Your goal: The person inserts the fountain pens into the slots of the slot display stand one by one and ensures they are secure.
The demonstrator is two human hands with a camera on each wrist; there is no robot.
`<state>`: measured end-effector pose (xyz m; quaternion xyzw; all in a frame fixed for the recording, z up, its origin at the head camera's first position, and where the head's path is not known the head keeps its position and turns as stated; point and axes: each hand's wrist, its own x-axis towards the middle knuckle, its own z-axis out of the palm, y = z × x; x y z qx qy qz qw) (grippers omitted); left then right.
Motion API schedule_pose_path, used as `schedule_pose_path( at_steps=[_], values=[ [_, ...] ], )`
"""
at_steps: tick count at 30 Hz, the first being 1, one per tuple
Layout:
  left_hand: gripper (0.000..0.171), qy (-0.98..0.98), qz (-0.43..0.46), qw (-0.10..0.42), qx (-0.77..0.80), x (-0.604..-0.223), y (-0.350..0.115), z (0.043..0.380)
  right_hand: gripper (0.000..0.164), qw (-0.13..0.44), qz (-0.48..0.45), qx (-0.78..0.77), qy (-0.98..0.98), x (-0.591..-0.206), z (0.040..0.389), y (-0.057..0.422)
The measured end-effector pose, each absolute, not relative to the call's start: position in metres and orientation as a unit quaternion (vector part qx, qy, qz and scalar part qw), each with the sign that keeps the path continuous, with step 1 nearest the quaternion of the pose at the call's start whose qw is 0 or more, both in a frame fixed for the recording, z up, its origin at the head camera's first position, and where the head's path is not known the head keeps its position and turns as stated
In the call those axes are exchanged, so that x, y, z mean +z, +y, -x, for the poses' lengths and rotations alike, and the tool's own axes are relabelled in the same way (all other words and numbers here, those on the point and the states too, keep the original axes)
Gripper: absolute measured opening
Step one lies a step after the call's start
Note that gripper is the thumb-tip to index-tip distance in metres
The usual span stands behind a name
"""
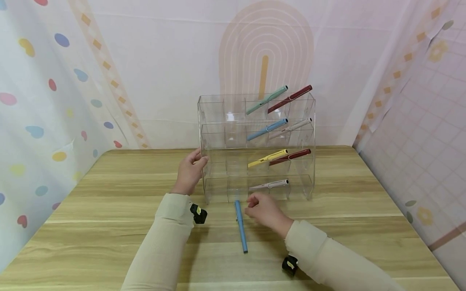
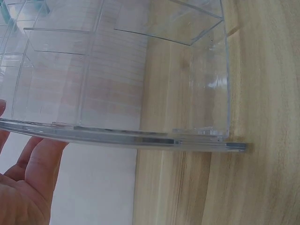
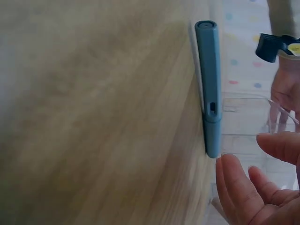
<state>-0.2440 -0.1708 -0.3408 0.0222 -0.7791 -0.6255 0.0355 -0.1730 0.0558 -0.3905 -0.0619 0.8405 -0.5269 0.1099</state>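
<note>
A clear acrylic display rack (image 1: 236, 176) with tiered compartments stands on the table. My left hand (image 1: 189, 171) grips its left side panel, thumb on one side and fingers (image 2: 44, 161) on the other. In front of the rack, a blue pen (image 1: 240, 228) lies lengthwise on the wood. My right hand (image 1: 267, 212) hovers just right of its far end; the right wrist view shows the thumb and fingertips (image 3: 229, 164) apart, with nothing between them. Pens sit in the rack's right-hand compartments: green (image 1: 267, 100), yellow (image 1: 267, 158), another blue (image 1: 267, 129) and several dark red or pale ones.
The wooden table (image 1: 120, 210) reaches back to a patterned curtain (image 1: 164, 72), with more hanging cloth at both sides. Each wrist carries a small black camera mount (image 1: 198, 213). Left of the pens, the rack's compartments hold nothing visible.
</note>
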Motion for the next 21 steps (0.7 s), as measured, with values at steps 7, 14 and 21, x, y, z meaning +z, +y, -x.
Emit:
schedule_pose_path(
  at_steps=[7,14,21],
  values=[
    [0.050,-0.778,-0.023,0.035,-0.627,-0.340,-0.171,0.243,0.027,0.093,0.104,-0.474,0.870,-0.393,0.179,0.045],
    [0.050,-0.777,-0.021,0.037,-0.628,-0.341,-0.171,0.245,0.031,0.095,0.135,-0.453,0.876,-0.391,0.180,0.038],
    [0.049,-0.777,-0.021,0.039,-0.628,-0.342,-0.171,0.246,0.032,0.085,0.142,-0.386,0.908,-0.392,0.183,0.029]
  ],
)
